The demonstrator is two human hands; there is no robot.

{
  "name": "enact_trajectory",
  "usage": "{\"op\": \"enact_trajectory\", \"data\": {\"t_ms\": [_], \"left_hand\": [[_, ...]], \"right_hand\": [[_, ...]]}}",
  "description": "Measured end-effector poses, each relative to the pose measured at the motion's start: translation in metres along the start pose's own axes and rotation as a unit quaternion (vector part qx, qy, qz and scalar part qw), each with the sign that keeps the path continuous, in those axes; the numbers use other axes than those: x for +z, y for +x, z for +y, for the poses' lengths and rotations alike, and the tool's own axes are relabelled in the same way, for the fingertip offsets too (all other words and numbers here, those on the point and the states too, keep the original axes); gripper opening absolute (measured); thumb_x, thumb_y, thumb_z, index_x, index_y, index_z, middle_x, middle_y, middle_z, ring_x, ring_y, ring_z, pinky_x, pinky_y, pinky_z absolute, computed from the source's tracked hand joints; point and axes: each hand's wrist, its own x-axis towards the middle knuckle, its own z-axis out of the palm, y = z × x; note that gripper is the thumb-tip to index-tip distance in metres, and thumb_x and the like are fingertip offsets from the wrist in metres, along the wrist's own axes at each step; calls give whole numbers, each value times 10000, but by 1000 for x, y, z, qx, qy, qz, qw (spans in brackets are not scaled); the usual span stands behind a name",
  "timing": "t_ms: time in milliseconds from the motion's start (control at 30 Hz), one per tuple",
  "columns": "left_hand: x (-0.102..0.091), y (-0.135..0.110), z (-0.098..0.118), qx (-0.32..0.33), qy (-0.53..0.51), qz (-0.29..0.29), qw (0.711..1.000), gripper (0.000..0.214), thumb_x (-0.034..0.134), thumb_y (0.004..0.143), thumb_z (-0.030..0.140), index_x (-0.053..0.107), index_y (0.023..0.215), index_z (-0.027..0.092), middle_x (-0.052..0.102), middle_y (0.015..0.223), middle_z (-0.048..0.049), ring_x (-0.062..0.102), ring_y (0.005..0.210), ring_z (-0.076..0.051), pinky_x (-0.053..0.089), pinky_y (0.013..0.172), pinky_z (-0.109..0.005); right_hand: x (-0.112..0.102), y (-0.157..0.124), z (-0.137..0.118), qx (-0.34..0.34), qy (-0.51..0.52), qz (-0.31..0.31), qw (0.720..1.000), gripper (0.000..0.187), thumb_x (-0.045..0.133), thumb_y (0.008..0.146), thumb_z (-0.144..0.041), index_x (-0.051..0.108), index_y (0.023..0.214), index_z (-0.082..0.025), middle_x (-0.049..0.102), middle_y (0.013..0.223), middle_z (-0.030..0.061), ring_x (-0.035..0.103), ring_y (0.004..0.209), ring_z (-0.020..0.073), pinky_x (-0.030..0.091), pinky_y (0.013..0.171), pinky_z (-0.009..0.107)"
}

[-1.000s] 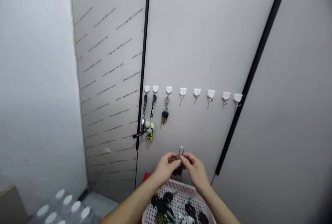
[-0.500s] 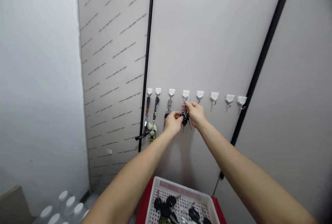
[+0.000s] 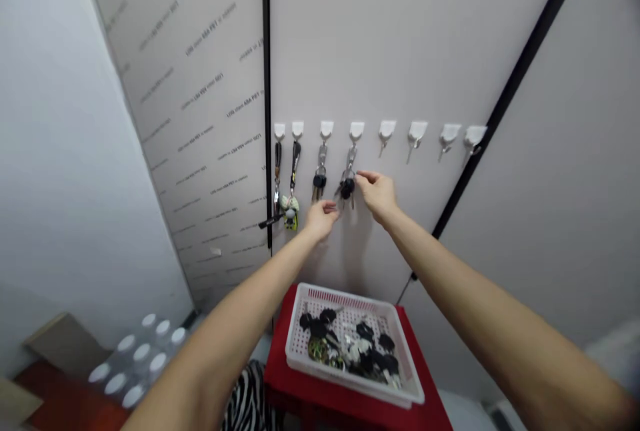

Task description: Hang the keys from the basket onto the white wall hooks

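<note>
A bunch of black-headed keys (image 3: 347,186) hangs by a silver clip from a white hook (image 3: 357,130). Just right of its ring is my right hand (image 3: 379,196), thumb and fingertips slightly apart, beside the keys or barely touching them. Below and to the left, my left hand (image 3: 321,220) has its fingers stretched out and nothing in it. A second key bunch (image 3: 319,181) hangs on the neighbouring hook, just above that hand. Farther left, two dark straps hang, one with a silver piece (image 3: 277,198) and one with a green and grey figure charm (image 3: 290,212).
Several bare hooks (image 3: 417,131) continue to the right on the pale panel. Below, a white basket (image 3: 355,384) of keys sits on a red-covered stand (image 3: 280,368). White-capped bottles (image 3: 142,352) and a black-and-white striped item (image 3: 245,398) are at lower left.
My left hand has come off the keys and dropped down and left. My right hand has shifted from the clip to beside the ring; the bunch hangs freely. The view has tilted down.
</note>
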Motion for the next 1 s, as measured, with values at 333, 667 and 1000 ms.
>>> {"op": "enact_trajectory", "data": {"t_ms": [333, 667, 1000], "left_hand": [[-13, -107, -106, -31, 230, -164, 959, 237, 434, 612, 110, 530, 828, 118, 569, 816, -60, 498, 746, -122, 376, 695, -232], [-2, -125, -111, 83, 472, -270, 835, 254, 333, 672, 144, 556, 785, 193, 548, 788, -61, 461, 805, -199, 323, 706, -326], [-2, -109, -120, 15, 283, -189, 940, 156, 400, 619, 126, 541, 684, 143, 542, 685, -9, 468, 669, -101, 355, 627, -200]], "right_hand": [[-49, -167, 129, 102, -149, -215, 960, 167, 460, 582, -215, 591, 675, -171, 605, 704, 36, 525, 675, 161, 365, 676, 295], [-51, -193, 136, -32, -354, -359, 863, 189, 465, 609, -263, 591, 732, -195, 592, 767, 53, 479, 765, 184, 305, 707, 290], [-51, -194, 136, -28, -321, -327, 888, 202, 446, 638, -290, 555, 759, -171, 576, 768, 43, 479, 741, 158, 318, 695, 270]]}}
